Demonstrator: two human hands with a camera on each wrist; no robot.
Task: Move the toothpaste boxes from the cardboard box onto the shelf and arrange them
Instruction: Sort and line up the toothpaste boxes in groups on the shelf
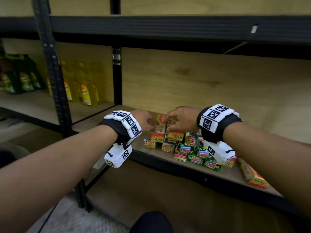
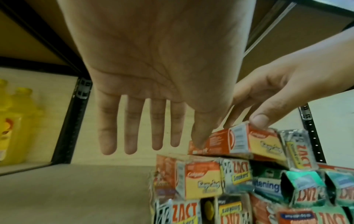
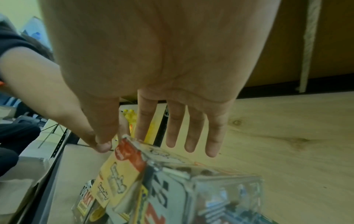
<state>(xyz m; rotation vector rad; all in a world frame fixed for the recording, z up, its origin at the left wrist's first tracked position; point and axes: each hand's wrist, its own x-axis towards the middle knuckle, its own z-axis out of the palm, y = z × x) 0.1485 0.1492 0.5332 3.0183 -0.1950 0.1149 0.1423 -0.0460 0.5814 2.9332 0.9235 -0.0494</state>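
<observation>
1. Top toothpaste box sits on the stack on the shelf, at 12 o'clock from the person.
2. Judged light, thin card, crushable; hold by the long sides.
3. Long axis runs front-to-back, printed end facing the person.
4. Right hand pinches its top edge; left hand lies flat-fingered, thumb touching its side.

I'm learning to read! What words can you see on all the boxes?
"ZACT": silver box, silver box below it, green boxes.
"Smokers": yellow label on a silver box.
"...tening": blue box; its start is hidden.
"Colgate", likely: red-and-yellow box; the script below is too blurred.
Top box, yellow bottles, green packs: too blurred.
</observation>
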